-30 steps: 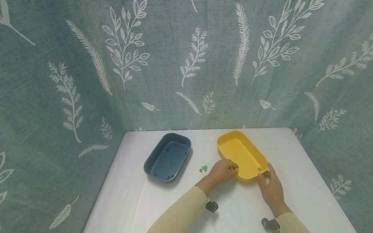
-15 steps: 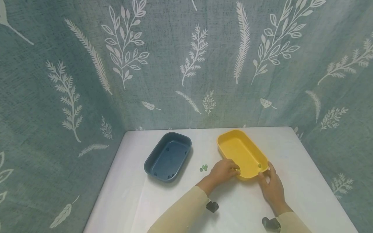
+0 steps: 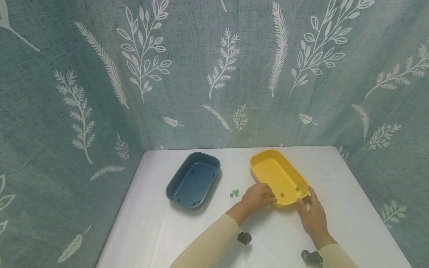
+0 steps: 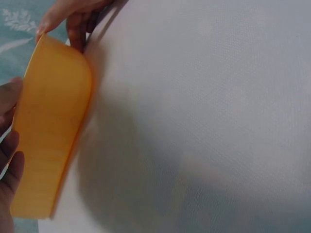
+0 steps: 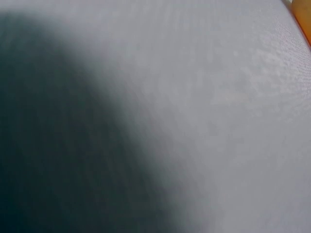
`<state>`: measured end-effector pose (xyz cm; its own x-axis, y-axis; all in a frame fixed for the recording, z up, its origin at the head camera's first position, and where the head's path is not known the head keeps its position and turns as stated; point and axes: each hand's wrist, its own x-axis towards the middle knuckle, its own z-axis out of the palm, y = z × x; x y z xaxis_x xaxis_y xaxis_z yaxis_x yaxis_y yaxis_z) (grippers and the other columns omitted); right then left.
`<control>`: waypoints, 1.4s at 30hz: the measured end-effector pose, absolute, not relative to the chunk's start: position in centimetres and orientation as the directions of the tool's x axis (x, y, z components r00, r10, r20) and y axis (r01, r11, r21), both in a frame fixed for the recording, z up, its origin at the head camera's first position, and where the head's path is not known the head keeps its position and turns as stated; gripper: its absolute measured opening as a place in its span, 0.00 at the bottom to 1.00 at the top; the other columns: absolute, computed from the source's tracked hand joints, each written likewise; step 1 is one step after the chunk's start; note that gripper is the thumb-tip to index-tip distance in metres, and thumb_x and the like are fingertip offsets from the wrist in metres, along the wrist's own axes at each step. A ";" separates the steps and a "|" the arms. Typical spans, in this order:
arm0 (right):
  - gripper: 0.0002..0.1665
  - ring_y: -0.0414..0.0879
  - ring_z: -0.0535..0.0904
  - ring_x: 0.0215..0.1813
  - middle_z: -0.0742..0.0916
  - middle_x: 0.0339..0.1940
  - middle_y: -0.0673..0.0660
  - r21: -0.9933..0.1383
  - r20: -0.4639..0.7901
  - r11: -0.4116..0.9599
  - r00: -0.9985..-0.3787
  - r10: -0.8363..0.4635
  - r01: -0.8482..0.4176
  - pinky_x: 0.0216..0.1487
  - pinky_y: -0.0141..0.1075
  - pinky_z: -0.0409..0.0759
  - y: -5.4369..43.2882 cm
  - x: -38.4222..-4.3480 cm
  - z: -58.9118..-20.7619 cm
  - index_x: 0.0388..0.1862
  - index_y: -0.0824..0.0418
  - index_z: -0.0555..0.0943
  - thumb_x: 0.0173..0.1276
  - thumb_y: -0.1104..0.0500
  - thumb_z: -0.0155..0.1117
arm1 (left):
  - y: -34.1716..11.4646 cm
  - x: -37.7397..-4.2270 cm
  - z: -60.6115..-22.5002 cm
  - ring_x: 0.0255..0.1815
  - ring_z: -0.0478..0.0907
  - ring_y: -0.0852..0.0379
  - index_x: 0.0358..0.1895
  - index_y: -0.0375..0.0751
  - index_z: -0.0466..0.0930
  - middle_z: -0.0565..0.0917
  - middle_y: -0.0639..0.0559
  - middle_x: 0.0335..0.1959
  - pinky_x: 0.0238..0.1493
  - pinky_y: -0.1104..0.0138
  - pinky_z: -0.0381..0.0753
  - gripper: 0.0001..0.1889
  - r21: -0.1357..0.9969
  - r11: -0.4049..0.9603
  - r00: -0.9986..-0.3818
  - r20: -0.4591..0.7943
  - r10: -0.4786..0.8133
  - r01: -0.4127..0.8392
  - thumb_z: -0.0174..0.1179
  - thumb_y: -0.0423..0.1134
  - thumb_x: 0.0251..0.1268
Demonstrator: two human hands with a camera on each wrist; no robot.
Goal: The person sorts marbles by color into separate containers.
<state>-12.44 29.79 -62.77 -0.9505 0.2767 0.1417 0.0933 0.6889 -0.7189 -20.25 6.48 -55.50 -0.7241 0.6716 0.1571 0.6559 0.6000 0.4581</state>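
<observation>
A yellow tray (image 3: 273,169) stands on the white table at the right. My left hand (image 3: 259,196) is at its near left rim, fingers loosely bent over the edge; the left wrist view shows its fingertips (image 4: 13,167) close against the tray's outer wall. At the near right corner my right hand (image 3: 314,217) grips the rim, thumb on the near side. Inside the tray lie two small green marbles, one marble (image 3: 282,195) near my left fingers and another marble (image 3: 297,189) by the right corner. The right wrist view catches only a tray corner (image 5: 303,17).
Left of the yellow tray, several green marbles (image 3: 234,193) lie on the white table (image 3: 147,208). A dark blue tray (image 3: 192,182) with several small marbles in it stands farther left. Patterned cloth (image 3: 194,74) hangs behind and at both sides.
A green marble, earlier at my left fingertips, now lies on the floor of the yellow tray, and the left fingers have lowered slightly at the rim. The right hand keeps its grip.
</observation>
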 end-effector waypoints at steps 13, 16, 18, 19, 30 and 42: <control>0.43 0.72 0.65 0.63 0.74 0.63 0.71 -0.726 0.136 0.681 -0.950 0.280 0.096 0.60 0.70 0.59 29.8 -12.4 -62.6 0.80 0.53 0.44 0.76 0.40 0.47 | 5.6 -20.3 -55.5 0.40 0.77 0.69 0.39 0.50 0.88 0.83 0.65 0.38 0.45 0.79 0.74 0.08 0.514 0.612 -0.771 0.173 0.613 0.601 0.66 0.48 0.63; 0.43 0.72 0.66 0.63 0.74 0.63 0.71 -0.728 0.135 0.678 -0.950 0.280 0.096 0.60 0.70 0.59 29.7 -12.3 -62.5 0.80 0.54 0.44 0.76 0.41 0.47 | 4.9 -20.4 -55.6 0.38 0.76 0.69 0.39 0.51 0.88 0.83 0.66 0.36 0.42 0.79 0.74 0.08 0.519 0.625 -0.785 0.161 0.598 0.583 0.66 0.48 0.63; 0.43 0.73 0.65 0.63 0.74 0.63 0.72 -0.730 0.127 0.676 -0.951 0.282 0.103 0.60 0.70 0.59 29.7 -12.3 -62.4 0.80 0.54 0.44 0.76 0.40 0.47 | 4.3 -20.5 -55.7 0.38 0.76 0.69 0.40 0.52 0.87 0.83 0.67 0.36 0.41 0.79 0.74 0.08 0.524 0.635 -0.796 0.150 0.587 0.567 0.65 0.48 0.63; 0.43 0.72 0.65 0.63 0.74 0.63 0.72 -0.730 0.123 0.675 -0.951 0.283 0.106 0.60 0.70 0.59 29.6 -12.3 -62.4 0.80 0.54 0.44 0.76 0.40 0.47 | 4.0 -20.5 -55.8 0.38 0.76 0.69 0.40 0.52 0.87 0.83 0.68 0.36 0.41 0.79 0.74 0.08 0.532 0.639 -0.802 0.143 0.580 0.556 0.65 0.49 0.64; 0.43 0.71 0.66 0.63 0.75 0.62 0.71 -0.731 0.133 0.676 -0.951 0.279 0.096 0.60 0.69 0.59 29.8 -12.4 -62.6 0.80 0.53 0.44 0.76 0.41 0.48 | -0.5 -21.2 -57.7 0.37 0.77 0.66 0.42 0.50 0.87 0.84 0.64 0.38 0.41 0.72 0.78 0.08 0.562 0.672 -0.860 0.155 0.487 0.482 0.66 0.46 0.63; 0.42 0.72 0.68 0.60 0.77 0.60 0.71 -0.728 0.187 0.684 -0.945 0.270 0.051 0.58 0.69 0.61 29.9 -12.5 -62.9 0.80 0.54 0.46 0.76 0.43 0.50 | -3.6 -20.6 -58.3 0.49 0.80 0.58 0.44 0.46 0.86 0.85 0.58 0.43 0.55 0.66 0.77 0.09 0.576 0.703 -0.897 0.133 0.422 0.417 0.65 0.43 0.64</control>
<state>-12.48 29.85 -62.93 -0.9446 0.2695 0.1873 0.0506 0.6835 -0.7282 -20.64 -3.64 -58.33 -0.8968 0.4218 0.1334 0.4165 0.7034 0.5760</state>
